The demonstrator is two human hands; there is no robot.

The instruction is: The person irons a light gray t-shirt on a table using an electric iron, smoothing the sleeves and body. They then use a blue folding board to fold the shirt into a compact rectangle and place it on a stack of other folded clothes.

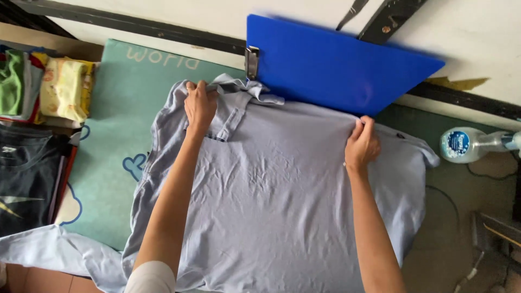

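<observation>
The shirt [271, 195] lies flat. My left hand [199, 106] pinches cloth at eleven o'clock, my right hand [361, 144] at two. I pull evenly, smoothing wrinkles.

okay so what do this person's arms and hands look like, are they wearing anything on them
Both forearms are bare. The left hand and right hand wear no gloves, and no rings, watch or bracelet show. At the bottom edge, a white sleeve covers the upper left arm.
</observation>
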